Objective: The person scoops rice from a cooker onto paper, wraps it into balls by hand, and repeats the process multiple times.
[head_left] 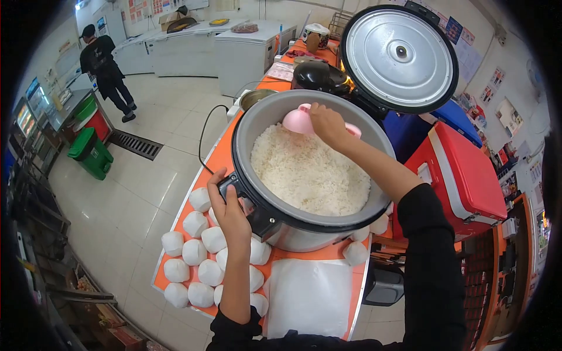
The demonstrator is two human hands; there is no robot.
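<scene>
Large rice cooker [275, 225] in centre of orange counter [216, 158], lid [399, 58] swung up & back at rear right, pot approx. two-thirds full of cooked white rice [309, 172]. Right hand [328, 124] reaching over far rim, fingers closed round pink rice paddle [300, 121], paddle head just above rice at back of pot, touching or nearly so; can't tell which. Left hand [228, 213] on near-left side of cooker, wrapped on black side handle [234, 188], thumb up along rim. Hands well apart, one each side of pot. Both sleeves black. Wrapped white rice parcels [193, 257] in rows on counter left of & in front of cooker, approx. a dozen, touching each other; a couple more [356, 253] tucked at right under pot. White paper sheet [309, 295] flat on counter just in front of cooker. Red cooler box [462, 178] w/ white trim at right, blue one behind it. Smaller black cooker [319, 76] further back on same counter. Green bin [91, 153] on tiled floor far left; another person in black [105, 67] standing beyond, back turned, near white chest freezers [193, 50].
</scene>
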